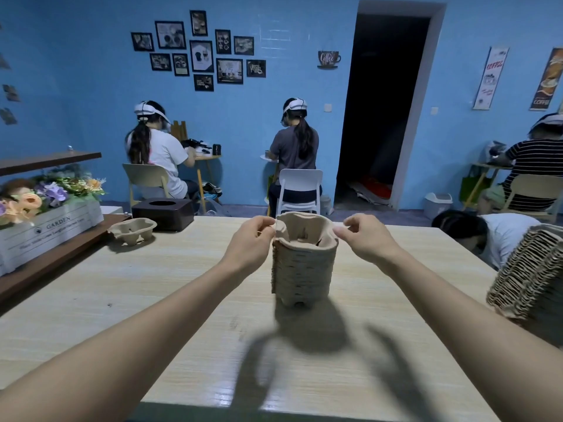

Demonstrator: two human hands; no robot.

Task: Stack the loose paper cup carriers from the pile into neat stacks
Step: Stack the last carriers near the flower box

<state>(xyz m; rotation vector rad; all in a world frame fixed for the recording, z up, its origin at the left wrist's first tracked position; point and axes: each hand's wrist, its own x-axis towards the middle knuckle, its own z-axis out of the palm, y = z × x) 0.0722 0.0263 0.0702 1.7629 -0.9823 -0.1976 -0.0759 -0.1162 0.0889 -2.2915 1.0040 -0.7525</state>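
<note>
A tall stack of brown pulp cup carriers [304, 266] stands upright at the middle of the wooden table [152, 315]. My left hand [253, 239] pinches the left rim of the stack's top carrier with curled fingers. My right hand [362, 236] hovers just right of the top rim, fingers loosely curled; I cannot tell if it touches the carrier. A single loose carrier [133, 229] lies at the table's far left. A second, larger stack of carriers [530, 272] leans at the right edge.
A dark box with a round hole [164, 211] sits at the far left of the table. A white flower crate [45, 226] rests on a brown shelf to the left. A person's head [463, 226] bends low beyond the right edge. Other people sit on chairs behind.
</note>
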